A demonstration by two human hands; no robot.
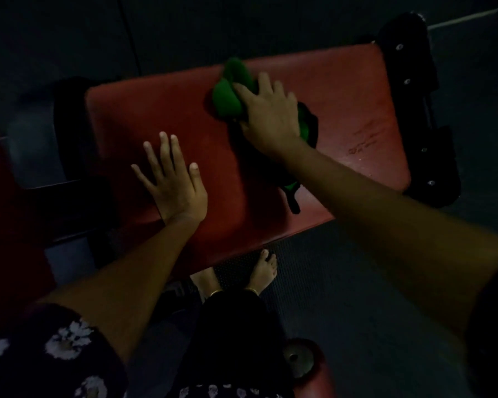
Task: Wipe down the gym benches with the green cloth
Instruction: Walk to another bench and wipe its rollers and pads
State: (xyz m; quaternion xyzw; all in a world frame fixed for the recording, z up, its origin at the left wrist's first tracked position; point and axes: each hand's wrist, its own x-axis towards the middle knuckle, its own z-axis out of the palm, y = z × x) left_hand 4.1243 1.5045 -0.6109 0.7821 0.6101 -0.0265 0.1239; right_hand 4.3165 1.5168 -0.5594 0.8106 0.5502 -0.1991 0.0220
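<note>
The left hand [174, 179] lies flat on the red padded vinyl bench pad [127, 110], fingers spread, bracing it. Toward the pad's far edge the right hand [268, 116] presses the bunched green cloth [230, 90], fingers curled over its folds, with a tail trailing under the wrist. Wiping appears to be under way; the next stroke should cover the smeared marks at the pad's right end. A black bolted metal frame [423, 110] borders that end; the room is dim, with dark matting underfoot.
</note>
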